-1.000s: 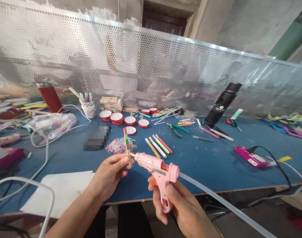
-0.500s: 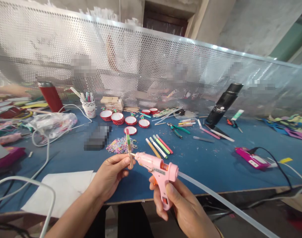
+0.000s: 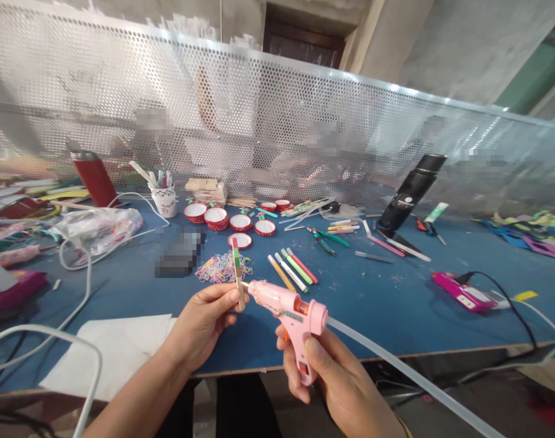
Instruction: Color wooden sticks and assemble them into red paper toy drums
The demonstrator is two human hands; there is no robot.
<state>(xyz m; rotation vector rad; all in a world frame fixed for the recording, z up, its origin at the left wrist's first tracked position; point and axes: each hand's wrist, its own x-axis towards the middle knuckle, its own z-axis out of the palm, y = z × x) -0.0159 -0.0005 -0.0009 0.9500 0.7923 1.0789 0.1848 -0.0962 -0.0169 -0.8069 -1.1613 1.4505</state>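
Note:
Between thumb and fingers, my left hand [image 3: 211,319] pinches a wooden craft stick [image 3: 237,267], held upright, its upper part coloured red and green. My right hand [image 3: 323,371] is wrapped round the handle of a pink glue gun [image 3: 284,304], with a finger at the orange trigger. The gun's nozzle points left and is at the stick just above my left fingertips; whether it touches cannot be made out. A long translucent glue stick [image 3: 409,371] runs out of the gun's back end. Beyond my left hand lies a heap of coloured rubber bands [image 3: 217,267].
Several marker pens [image 3: 293,271], small red-and-white round dishes [image 3: 241,222] and pliers [image 3: 327,238] lie farther back. A phone [image 3: 179,254], white paper [image 3: 108,347], red bottle [image 3: 95,179] and cables are on the left. A black bottle [image 3: 409,191] and magenta power strip [image 3: 464,292] are on the right.
The glue gun has tilted or shifted very slightly at the stick. Both hands keep their grips, and the craft stick stays almost in place.

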